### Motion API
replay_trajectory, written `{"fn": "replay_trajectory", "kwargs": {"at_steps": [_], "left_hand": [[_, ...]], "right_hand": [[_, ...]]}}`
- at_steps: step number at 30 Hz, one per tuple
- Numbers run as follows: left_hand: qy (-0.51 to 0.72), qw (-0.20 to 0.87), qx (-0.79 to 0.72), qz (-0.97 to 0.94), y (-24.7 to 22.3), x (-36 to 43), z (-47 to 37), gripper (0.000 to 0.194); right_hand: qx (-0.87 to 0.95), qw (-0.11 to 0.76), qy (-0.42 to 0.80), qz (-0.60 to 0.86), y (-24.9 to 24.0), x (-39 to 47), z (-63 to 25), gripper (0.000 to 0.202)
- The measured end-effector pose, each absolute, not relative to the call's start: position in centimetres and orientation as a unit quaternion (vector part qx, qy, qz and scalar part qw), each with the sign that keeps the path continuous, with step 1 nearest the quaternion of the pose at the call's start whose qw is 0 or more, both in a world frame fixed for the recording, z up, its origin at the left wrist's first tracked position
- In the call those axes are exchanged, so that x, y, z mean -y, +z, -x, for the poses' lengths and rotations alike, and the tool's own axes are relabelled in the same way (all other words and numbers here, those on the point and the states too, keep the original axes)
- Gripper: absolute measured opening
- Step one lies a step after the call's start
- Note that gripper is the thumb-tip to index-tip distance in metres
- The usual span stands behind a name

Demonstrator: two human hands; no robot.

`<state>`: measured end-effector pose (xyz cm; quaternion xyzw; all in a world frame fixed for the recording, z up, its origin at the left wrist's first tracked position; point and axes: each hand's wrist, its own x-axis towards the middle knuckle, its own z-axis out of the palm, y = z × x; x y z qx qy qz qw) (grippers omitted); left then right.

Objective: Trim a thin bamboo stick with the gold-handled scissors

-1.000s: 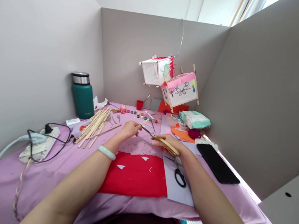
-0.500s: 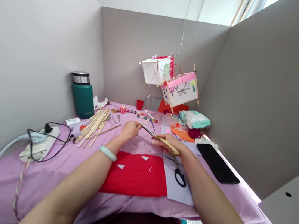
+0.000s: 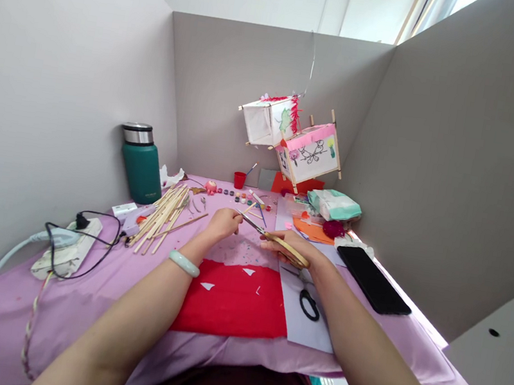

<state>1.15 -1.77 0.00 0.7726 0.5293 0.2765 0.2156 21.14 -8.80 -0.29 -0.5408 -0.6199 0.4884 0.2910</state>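
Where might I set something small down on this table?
Bare purple cloth lies between the power strip and left forearm; a smaller patch between the black phone and right forearm. It's crowded farther back: wooden sticks, paint pots, packet.

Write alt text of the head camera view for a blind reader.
Right hand holds yellow-handled scissors, their tips by the curled left hand, over a purple-covered table; nearer lies a red sheet, and two decorated lanterns hang behind.

Yellow-handled scissors in right hand, metal blades slanting forward-left.
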Motion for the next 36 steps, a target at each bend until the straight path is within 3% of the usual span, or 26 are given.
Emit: {"fn": "replay_trajectory", "kwargs": {"at_steps": [4,11,22,30,36], "left_hand": [[0.277,0.119,-0.532,-0.792,0.0,2.3,-1.3,0.031],[0.285,0.098,-0.525,-0.796,0.3,2.6,-1.2,0.027],[0.296,0.271,-0.526,-0.750,-0.2,1.1,-0.7,0.027],[0.268,0.128,-0.522,-0.800,0.2,2.2,-1.3,0.031],[0.272,0.095,-0.534,-0.794,0.2,2.6,-1.3,0.031]], "right_hand": [[0.625,0.295,0.482,0.538,-0.3,9.0,-21.2,0.045],[0.618,0.293,0.481,0.549,-0.1,9.1,-21.0,0.045],[0.633,0.288,0.481,0.533,-0.6,8.7,-21.4,0.046],[0.623,0.293,0.486,0.538,-0.5,8.8,-21.2,0.046],[0.625,0.294,0.481,0.539,-0.3,8.9,-21.1,0.046]]}}
